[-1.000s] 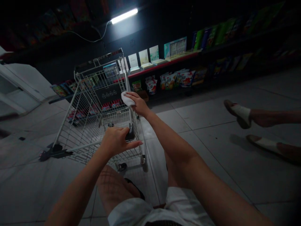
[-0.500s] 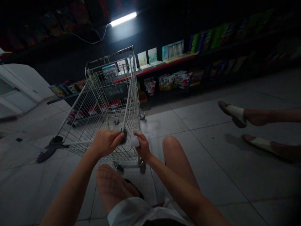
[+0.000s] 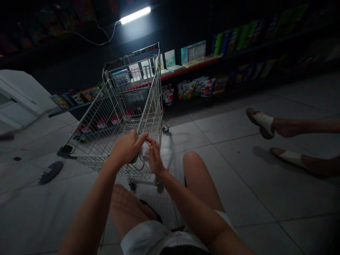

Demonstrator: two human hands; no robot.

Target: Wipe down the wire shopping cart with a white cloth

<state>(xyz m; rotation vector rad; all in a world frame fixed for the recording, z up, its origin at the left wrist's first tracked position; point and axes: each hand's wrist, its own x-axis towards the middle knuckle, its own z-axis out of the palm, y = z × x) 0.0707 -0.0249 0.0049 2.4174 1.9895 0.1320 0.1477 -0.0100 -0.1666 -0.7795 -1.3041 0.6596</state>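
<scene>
Cupping blurred white cloth (image 3: pixel 145 150), half hidden by 2 hands (image 3: pixel 126 148) (image 3: pixel 154 158), against shopping cart (image 3: pixel 148 102)

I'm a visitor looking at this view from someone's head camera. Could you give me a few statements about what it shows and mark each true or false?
1. The left hand rests on a wire shopping cart. True.
2. Another person nearby is wearing black boots. False: that person's feet are in white-strapped slippers.
3. The right hand is next to a white cloth, between the two hands. True.
4. The lamp overhead is a round globe. False: it is a long fluorescent tube.
</scene>
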